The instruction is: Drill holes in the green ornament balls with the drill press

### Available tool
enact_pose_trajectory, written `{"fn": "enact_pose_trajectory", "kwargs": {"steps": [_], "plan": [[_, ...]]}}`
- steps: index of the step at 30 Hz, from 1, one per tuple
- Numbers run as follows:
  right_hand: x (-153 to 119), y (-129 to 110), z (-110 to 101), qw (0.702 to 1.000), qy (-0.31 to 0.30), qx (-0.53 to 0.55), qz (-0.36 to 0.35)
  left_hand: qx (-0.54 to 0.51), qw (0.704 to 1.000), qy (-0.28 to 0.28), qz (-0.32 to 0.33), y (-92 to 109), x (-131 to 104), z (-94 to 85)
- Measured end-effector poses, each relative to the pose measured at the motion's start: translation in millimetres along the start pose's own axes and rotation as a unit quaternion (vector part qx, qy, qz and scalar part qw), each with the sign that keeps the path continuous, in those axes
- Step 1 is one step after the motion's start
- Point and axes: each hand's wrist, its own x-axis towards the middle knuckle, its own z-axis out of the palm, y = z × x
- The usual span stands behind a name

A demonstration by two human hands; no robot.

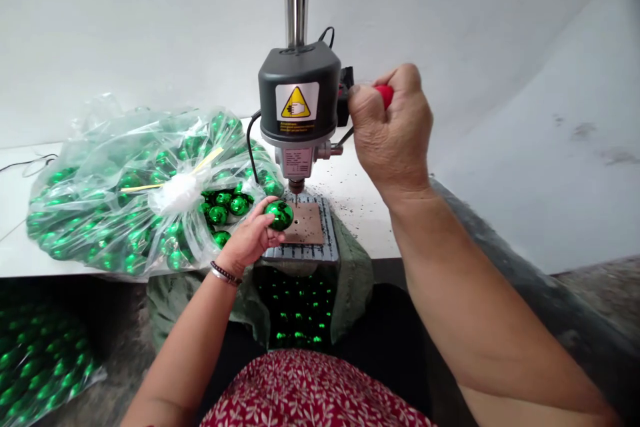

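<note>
A shiny green ball [280, 215] sits in the fingers of my left hand [253, 235], over the left part of a brown board [311, 227]. The board lies on the ridged metal base [327, 252] of a small drill press [299, 93]. My right hand [395, 130] is wrapped round the red-tipped lever handle [385, 95] on the press's right side. The drill chuck [297, 185] hangs above the board, just up and right of the ball. A small dark hole shows in the board. Whether the ball has a hole cannot be seen.
A clear plastic bag [100, 213] of many green balls lies left on the white table [370, 223]. Several loose balls [217, 215] sit beside it. Below the base, more green balls [300, 310] lie between green cloth [353, 280]. Another bag [40, 360] stands lower left. Dark shavings dot the table.
</note>
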Motion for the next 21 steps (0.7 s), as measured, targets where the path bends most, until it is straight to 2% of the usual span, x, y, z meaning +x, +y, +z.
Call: {"fn": "enact_pose_trajectory", "kwargs": {"steps": [2,3,6,9,13,18,21], "plan": [[0,0,0,1.0,-0.005,-0.005,0.001,-0.114,0.993,0.014,-0.014,-6,4,4.0],[1,1,0,1.0,-0.007,-0.004,-0.005,-0.128,0.991,0.027,-0.016,-8,6,5.7],[1,7,0,0.999,-0.009,0.011,-0.037,-0.055,0.994,0.091,-0.01,-14,14,9.5],[2,12,1,0.999,-0.009,0.014,-0.041,0.028,0.993,0.116,-0.006,-16,20,11.0],[2,10,1,0.999,-0.005,0.019,-0.038,0.077,0.992,0.098,-0.019,-12,23,11.0],[2,-2,0,1.0,-0.011,-0.027,0.001,0.151,0.986,0.037,-0.065,-4,28,14.5],[1,-4,-1,1.0,-0.002,-0.028,-0.008,0.205,0.976,0.046,-0.065,-3,32,14.9]]}}
